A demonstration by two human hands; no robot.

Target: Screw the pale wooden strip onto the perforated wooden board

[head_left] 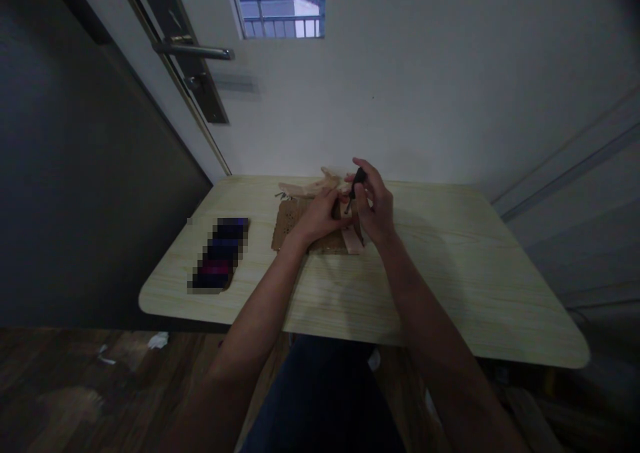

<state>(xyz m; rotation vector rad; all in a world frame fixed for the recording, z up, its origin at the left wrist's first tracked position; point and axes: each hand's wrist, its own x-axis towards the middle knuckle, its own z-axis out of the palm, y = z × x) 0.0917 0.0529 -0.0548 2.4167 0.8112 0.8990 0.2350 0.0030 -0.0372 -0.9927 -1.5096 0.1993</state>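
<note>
Head view: your right hand [377, 206] has its fingers closed on the driver [359, 181], tip down at the board [286, 225] on the bench [480, 253], left hand [320, 214] over it, grip unclear; board's likely light, stiff, brittle, so hold its edges.

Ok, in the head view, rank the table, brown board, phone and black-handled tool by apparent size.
1. Table
2. Brown board, partly covered, so judged by its outline
3. Phone, its edges pixelated
4. Black-handled tool
</note>
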